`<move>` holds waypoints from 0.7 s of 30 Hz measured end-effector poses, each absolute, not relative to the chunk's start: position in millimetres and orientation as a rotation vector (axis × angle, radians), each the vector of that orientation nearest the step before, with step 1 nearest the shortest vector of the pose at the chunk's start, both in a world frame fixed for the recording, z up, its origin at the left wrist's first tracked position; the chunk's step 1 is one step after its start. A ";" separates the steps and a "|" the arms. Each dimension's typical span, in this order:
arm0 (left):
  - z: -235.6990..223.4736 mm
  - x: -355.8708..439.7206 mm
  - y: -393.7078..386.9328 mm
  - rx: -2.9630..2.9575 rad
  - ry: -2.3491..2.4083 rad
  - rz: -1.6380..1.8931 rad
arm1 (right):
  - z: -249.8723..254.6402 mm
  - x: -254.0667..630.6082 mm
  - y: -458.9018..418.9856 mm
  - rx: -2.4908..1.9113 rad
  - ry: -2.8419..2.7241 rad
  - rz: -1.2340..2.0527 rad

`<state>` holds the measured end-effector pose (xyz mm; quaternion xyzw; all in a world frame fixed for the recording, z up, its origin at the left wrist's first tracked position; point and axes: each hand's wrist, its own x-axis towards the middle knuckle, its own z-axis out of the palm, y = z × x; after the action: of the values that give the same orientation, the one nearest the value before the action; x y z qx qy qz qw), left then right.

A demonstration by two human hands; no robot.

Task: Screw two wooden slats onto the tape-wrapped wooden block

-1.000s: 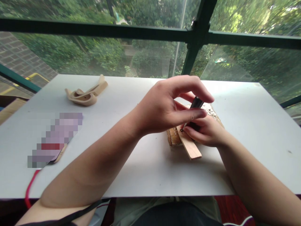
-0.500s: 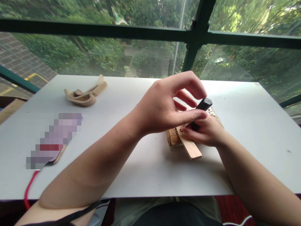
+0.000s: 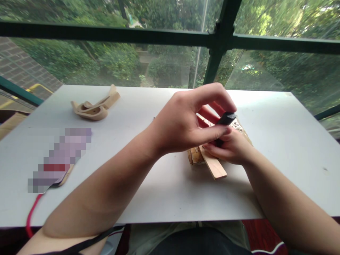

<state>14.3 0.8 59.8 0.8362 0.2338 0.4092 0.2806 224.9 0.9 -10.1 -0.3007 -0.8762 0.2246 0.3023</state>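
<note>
My left hand (image 3: 190, 122) pinches the upper end of a tool's black faceted handle (image 3: 226, 119), thumb on the near side and index finger bent over the top. Lower down, my right hand (image 3: 233, 147) is closed around the same tool, and its fingers hide the lower part. The tool's kind is not clear. Beneath the right fingers lies a flat pale wooden strip (image 3: 214, 166), with a small dark spot beside the fingertips. The strip rests across a brown, bark-like block (image 3: 196, 156), largely covered by my hands.
On the white table (image 3: 148, 191) a curved wooden piece (image 3: 94, 108) lies at the back left. Nearer on the left is a blurred-out purple flat object (image 3: 65, 152) with a red strap (image 3: 33, 214). Green-framed windows (image 3: 106, 35) stand behind the table.
The black handle has tilted and turned slightly, its top end now lower and a little to the left. My left fingers have shifted slightly around it; the right hand stays nearly in place.
</note>
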 end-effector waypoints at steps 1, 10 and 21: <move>59.1 14.1 1.0 2.222 0.618 1.107 | -9.4 225.0 0.5 -0.797 -2.323 0.607; 58.4 11.5 1.8 2.120 0.618 1.141 | -4.3 228.2 -1.0 -0.673 -2.299 0.770; 57.2 11.7 4.2 2.075 0.606 1.177 | -4.3 228.5 1.4 -0.684 -2.385 0.677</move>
<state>11.7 4.2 57.2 0.7947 0.2321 0.4507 0.3339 228.5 1.4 -4.3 -0.2554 -0.8900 0.2527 0.2809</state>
